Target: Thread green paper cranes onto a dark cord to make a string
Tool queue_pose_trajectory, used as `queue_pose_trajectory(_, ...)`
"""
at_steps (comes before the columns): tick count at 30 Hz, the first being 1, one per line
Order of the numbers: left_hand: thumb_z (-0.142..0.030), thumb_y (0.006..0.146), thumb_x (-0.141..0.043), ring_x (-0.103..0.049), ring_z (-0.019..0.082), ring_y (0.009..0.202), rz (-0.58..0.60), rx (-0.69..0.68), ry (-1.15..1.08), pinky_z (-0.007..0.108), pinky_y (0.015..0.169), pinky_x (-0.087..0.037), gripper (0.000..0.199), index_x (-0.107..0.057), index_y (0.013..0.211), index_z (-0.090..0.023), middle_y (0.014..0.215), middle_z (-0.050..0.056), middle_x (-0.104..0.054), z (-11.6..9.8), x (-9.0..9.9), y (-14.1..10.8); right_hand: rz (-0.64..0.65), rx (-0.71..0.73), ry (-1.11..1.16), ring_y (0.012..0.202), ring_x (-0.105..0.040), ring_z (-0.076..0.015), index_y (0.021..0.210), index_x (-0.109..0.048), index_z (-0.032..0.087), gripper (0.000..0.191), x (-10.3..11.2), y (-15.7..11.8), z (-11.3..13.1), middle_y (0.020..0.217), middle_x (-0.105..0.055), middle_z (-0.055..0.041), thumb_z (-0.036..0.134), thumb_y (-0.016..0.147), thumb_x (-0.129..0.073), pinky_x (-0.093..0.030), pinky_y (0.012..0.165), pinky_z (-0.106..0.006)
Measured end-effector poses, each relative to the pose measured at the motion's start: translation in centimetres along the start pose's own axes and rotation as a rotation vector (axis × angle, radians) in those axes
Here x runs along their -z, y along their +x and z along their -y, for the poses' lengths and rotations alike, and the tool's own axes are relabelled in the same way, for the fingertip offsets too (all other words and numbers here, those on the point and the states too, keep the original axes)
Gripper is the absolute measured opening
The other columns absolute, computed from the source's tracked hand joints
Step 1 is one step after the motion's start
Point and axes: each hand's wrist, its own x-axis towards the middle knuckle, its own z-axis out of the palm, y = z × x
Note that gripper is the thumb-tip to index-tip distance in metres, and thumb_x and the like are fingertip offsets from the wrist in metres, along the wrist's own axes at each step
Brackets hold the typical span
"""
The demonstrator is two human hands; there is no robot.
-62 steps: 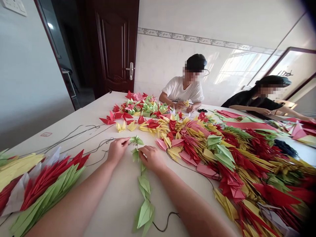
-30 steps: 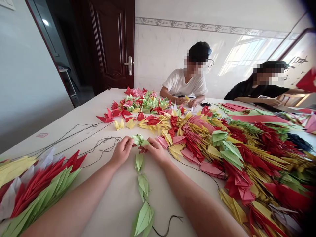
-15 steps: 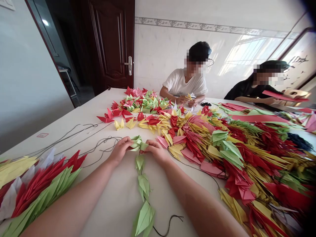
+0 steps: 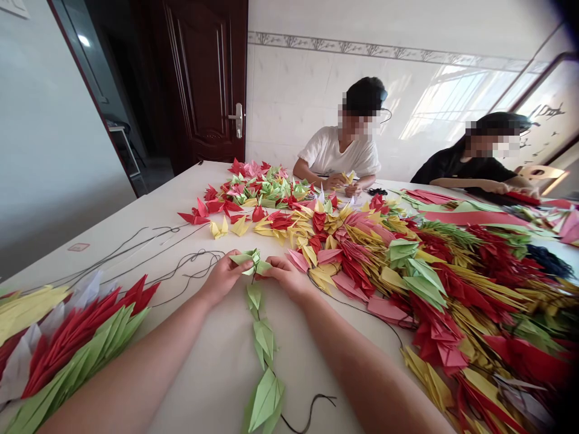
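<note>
Light-green folded paper piece [image 4: 255,263], flaps spread; from it toward six o'clock, matching pieces [image 4: 266,401] on dark cord [image 4: 311,410] line the tabletop [image 4: 203,374].

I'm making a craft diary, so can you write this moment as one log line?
left hand: holds green paper | right hand: touches same paper | green strand: on table

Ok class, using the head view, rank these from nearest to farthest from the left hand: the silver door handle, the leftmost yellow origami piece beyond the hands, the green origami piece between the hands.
1. Green origami piece: pinched in the left hand.
2. Yellow origami piece: just beyond that hand.
3. Silver door handle: farthest back, on the door.
</note>
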Motion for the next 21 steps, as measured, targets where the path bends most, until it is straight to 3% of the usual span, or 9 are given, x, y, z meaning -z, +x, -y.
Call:
queue_pose_trajectory(5,-0.035,0.069,-0.058,-0.039,0.01,0.057,0.017,-0.04,0.062,0.02,0.054,-0.031,0.026,-0.039,0.064,-0.019,0.059,-0.007,-0.039,0.33,-0.01,-0.01,-0.075,-0.015,-0.129,0.065,-0.056,-0.0125,0.064,-0.049,0.018,0.026,-0.43,0.37,-0.24,0.062,-0.057,0.0021,0.043,0.069,-0.054,-0.041,0.063,-0.024)
queue_pose_trajectory(10,-0.039,0.069,-0.058,-0.035,0.008,0.051,0.019,-0.033,0.044,0.02,0.049,-0.028,0.03,-0.036,0.064,-0.02,0.057,-0.007,-0.034,0.09,-0.07,-0.23,-0.091,-0.025,-0.077,0.057,-0.05,-0.0094,0.061,-0.047,0.018,0.03,-0.29,0.53,-0.36,0.057,-0.05,0.0042,0.046,0.068,-0.054,-0.039,0.061,-0.023)
queue_pose_trajectory(17,-0.04,0.069,-0.059,-0.043,0.009,0.058,0.033,0.003,-0.047,0.021,0.056,-0.035,0.029,-0.038,0.068,-0.02,0.063,-0.005,-0.046,-0.12,0.09,-0.45,-0.093,-0.014,0.046,0.056,-0.048,-0.0086,0.061,-0.047,0.017,0.034,-0.16,0.64,-0.49,0.058,-0.044,0.005,0.049,0.063,-0.059,-0.039,0.061,-0.023)
queue_pose_trajectory(21,-0.04,0.07,-0.058,-0.036,0.008,0.052,0.024,0.003,-0.029,0.02,0.051,-0.03,0.03,-0.037,0.064,-0.019,0.057,-0.007,-0.039,0.01,0.14,-0.31,-0.088,-0.007,-0.002,0.058,-0.048,-0.0089,0.061,-0.047,0.017,0.034,-0.25,0.35,-0.18,0.059,-0.045,0.0045,0.05,0.065,-0.057,-0.04,0.061,-0.023)
